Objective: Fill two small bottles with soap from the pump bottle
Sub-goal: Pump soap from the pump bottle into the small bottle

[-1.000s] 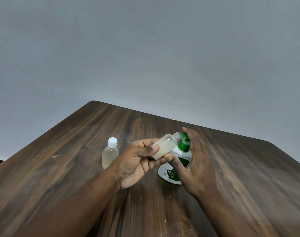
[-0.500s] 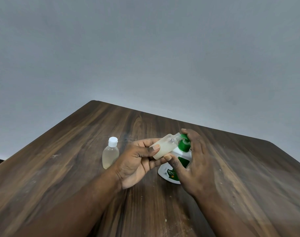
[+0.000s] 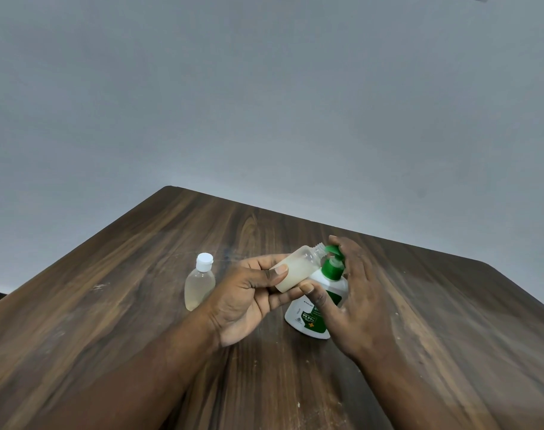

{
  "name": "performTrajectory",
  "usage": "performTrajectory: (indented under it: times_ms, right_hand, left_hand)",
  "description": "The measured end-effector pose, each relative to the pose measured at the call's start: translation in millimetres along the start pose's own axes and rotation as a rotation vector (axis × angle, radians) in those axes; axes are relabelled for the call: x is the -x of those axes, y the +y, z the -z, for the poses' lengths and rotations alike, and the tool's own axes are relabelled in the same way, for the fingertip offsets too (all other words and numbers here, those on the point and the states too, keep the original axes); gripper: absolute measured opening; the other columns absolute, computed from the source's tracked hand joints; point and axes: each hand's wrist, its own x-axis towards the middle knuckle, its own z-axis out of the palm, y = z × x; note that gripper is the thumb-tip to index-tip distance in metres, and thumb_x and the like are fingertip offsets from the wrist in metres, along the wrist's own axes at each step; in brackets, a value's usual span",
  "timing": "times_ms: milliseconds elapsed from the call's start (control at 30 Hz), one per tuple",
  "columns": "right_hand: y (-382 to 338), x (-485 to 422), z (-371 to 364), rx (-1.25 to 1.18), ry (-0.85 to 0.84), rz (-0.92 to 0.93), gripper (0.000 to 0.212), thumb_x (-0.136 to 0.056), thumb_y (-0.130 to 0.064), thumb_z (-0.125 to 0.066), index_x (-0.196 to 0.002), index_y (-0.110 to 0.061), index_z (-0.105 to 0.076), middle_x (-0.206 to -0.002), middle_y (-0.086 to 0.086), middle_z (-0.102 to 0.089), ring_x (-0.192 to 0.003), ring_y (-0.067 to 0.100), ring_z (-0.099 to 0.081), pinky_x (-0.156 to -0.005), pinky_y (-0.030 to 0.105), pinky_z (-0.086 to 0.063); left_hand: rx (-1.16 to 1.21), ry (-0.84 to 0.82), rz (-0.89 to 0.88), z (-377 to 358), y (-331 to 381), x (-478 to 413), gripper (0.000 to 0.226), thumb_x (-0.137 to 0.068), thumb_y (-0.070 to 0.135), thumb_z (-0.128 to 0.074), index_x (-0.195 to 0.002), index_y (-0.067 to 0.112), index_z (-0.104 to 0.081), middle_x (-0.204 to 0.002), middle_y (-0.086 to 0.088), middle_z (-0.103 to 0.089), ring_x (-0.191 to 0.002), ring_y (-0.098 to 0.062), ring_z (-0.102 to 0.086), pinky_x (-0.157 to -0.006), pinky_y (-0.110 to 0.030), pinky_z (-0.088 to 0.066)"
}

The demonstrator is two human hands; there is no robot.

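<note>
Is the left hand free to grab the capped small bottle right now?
Probably not yet: the left hand grips the uncapped small bottle at the pump spout. The capped small bottle stands close beside it, nothing between.

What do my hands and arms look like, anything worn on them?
Both are bare. The left hand and right hand have no gloves, rings or watch, and no sleeves cover the left forearm or right forearm. Visible nails look short and unpainted.
</note>
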Motion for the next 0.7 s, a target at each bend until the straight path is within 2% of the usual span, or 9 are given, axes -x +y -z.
performTrajectory:
  times_ms: [300, 467, 500, 600, 700]
  right_hand:
    - [3, 4, -9, 0.031, 0.040, 0.007, 0.089, -0.088, -0.086, -0.050, -0.147, -0.019, -0.052, -0.144, -0.010, -0.055, -0.127, 0.005, -0.054, -0.102, 0.010, -0.037]
    - [1, -3, -2, 0.026, -0.006, -0.007, 0.085, -0.086, -0.086, -0.051, -0.148, -0.027, -0.051, -0.142, -0.016, -0.054, -0.123, -0.004, -0.053, -0.096, 0.004, -0.037]
    - [1, -5, 1, 0.041, -0.015, -0.004, 0.085, -0.086, -0.087, -0.050, -0.148, -0.029, -0.051, -0.141, -0.018, -0.054, -0.123, -0.005, -0.053, -0.096, 0.006, -0.039]
    - [3, -8, 7, 0.080, -0.047, 0.000, 0.084, -0.087, -0.088, -0.046, -0.149, -0.032, -0.049, -0.143, -0.017, -0.055, -0.125, 0.002, -0.055, -0.099, 0.025, -0.049]
    - [4, -6, 10, 0.098, -0.057, 0.004, 0.086, -0.088, -0.089, -0.043, -0.151, -0.030, -0.049, -0.143, -0.017, -0.054, -0.126, 0.004, -0.055, -0.099, 0.028, -0.049]
  left_hand:
    - [-0.015, 0.023, 0.003, 1, -1, 0, 0.035, -0.092, 0.004, -0.057, -0.122, -0.011, -0.067, -0.120, -0.034, -0.068, -0.090, -0.027, -0.076, -0.080, -0.030, -0.062]
    - [0.002, -0.009, -0.005, 2, 0, 0, 0.033, -0.096, 0.004, -0.055, -0.122, -0.011, -0.067, -0.121, -0.036, -0.067, -0.095, -0.029, -0.076, -0.086, -0.032, -0.062]
    - [0.005, -0.009, -0.008, 1, 0, 0, 0.033, -0.096, 0.003, -0.055, -0.122, -0.011, -0.067, -0.120, -0.036, -0.067, -0.096, -0.030, -0.076, -0.087, -0.032, -0.062]
    - [0.011, -0.014, -0.015, 1, 1, 0, 0.035, -0.097, 0.003, -0.054, -0.126, -0.013, -0.064, -0.121, -0.037, -0.067, -0.101, -0.032, -0.075, -0.089, -0.033, -0.061]
    - [0.010, -0.008, -0.019, 1, 0, 0, 0.036, -0.097, 0.003, -0.055, -0.129, -0.013, -0.062, -0.124, -0.037, -0.066, -0.102, -0.032, -0.074, -0.088, -0.033, -0.061]
